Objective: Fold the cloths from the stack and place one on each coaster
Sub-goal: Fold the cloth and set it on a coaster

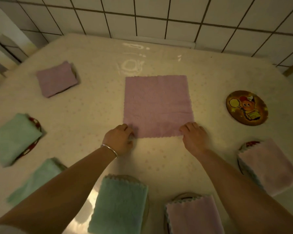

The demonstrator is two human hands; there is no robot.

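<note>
Head view: purple cloth [157, 105] lies flat and unfolded mid-table, a bit toward the far edge. Left hand [119, 140] is on its near-left corner, fingers curled and pinching the cloth edge. Right hand [194, 135] is on the near-right corner, fingers curled over the cloth edge, gripping it. Silver bangle [109, 150] on the left wrist.

Bare coaster [247, 108], round with a cartoon print, sits near the right edge of the table [91, 102], well apart from the flat cloth.

Folded cloths already around the table:
- folded purple cloth [57, 78] toward the far-left corner, coaster rim just showing behind it
- green cloth [13, 138] at the left edge, on a red-rimmed coaster [34, 123]
- second green cloth [35, 180] near the near-left corner, partly hidden by the left forearm
- third green cloth [119, 205] at the near edge, centre
- pale pink cloth [194, 216] at the near edge, right of centre, coaster rim showing at its far side
- second pale pink cloth [265, 166] at the right edge, over a coaster

Tiled wall [159, 14] behind the far edge.
</note>
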